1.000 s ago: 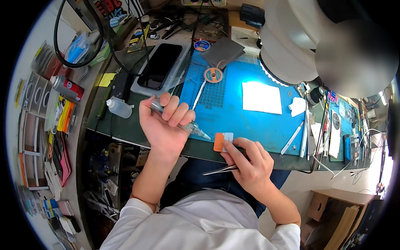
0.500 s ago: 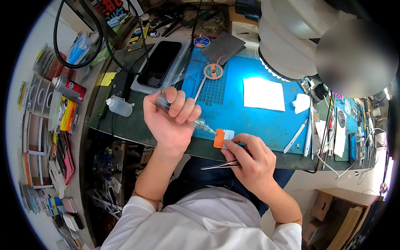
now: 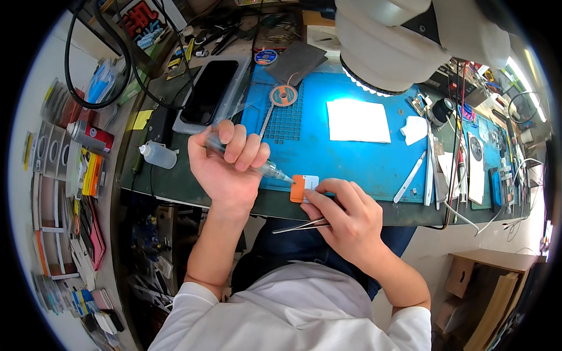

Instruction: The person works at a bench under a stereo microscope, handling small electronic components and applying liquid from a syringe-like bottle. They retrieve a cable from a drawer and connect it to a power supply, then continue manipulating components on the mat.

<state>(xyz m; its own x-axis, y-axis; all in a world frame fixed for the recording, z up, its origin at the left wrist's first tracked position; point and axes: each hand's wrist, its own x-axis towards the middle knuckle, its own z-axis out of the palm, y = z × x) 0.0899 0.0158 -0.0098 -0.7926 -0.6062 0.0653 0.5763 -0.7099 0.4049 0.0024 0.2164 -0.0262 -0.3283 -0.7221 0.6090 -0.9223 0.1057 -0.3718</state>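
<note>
My left hand is wrapped around a clear syringe, whose narrow tip points right and down and meets the orange side of a small card. That orange and white card is pinched by its white end between the thumb and fingers of my right hand. A pair of metal tweezers is also tucked in my right hand, its points sticking out to the left below the card. Both hands are above the near edge of the bench. Whether the tip touches the card or hovers just over it, I cannot tell.
A blue work mat holds a lit white sheet under the microscope. Solder wick, a black phone in a tray and a squeeze bottle lie left. Right are a white-handled tool and cables.
The view has swung slightly, so the bench and both hands appear further left and the microscope has shifted. Syringe, card and tweezers stay held in the same way, tip at the orange part.
</note>
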